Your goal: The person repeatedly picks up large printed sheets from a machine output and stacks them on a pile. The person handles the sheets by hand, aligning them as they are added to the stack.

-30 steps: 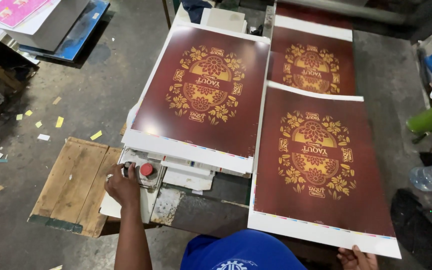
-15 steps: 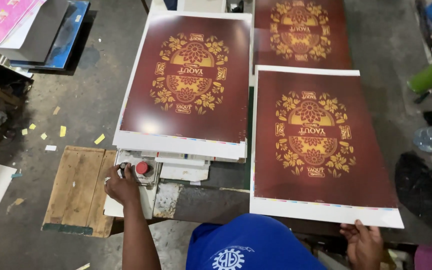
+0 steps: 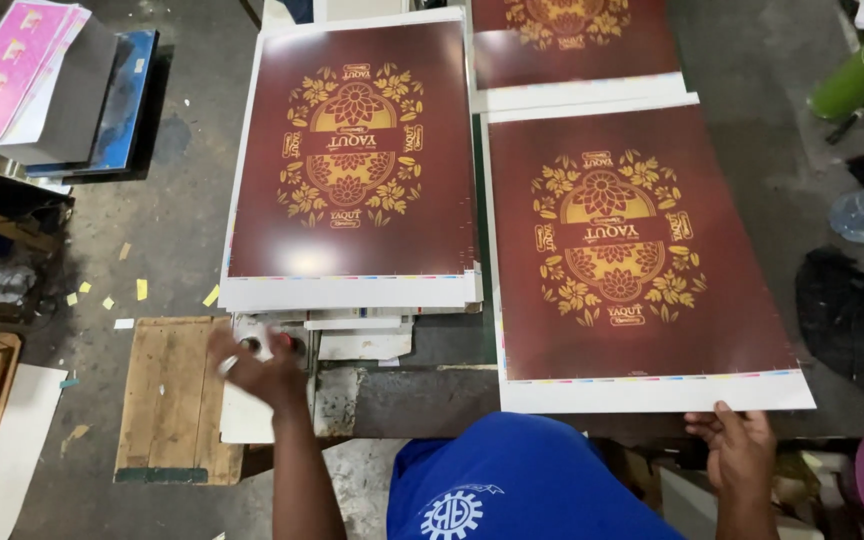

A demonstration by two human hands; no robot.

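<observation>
1. My right hand (image 3: 742,455) pinches the near white margin of the loose maroon printed sheet (image 3: 642,250), thumb on top.
2. My left hand (image 3: 257,368) is blurred over the red button (image 3: 287,343), just below the sheet stack (image 3: 352,160); whether it is clenched, I cannot tell.
3. Step judged: controlling the machine while steadying the loose sheet, right of the stack.
4. Next move calls for squaring that sheet.

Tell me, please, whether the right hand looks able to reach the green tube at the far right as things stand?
Probably not: the right hand holds the near edge of the printed sheet, while the green tube lies far off, beyond the sheet's far right corner.
</observation>
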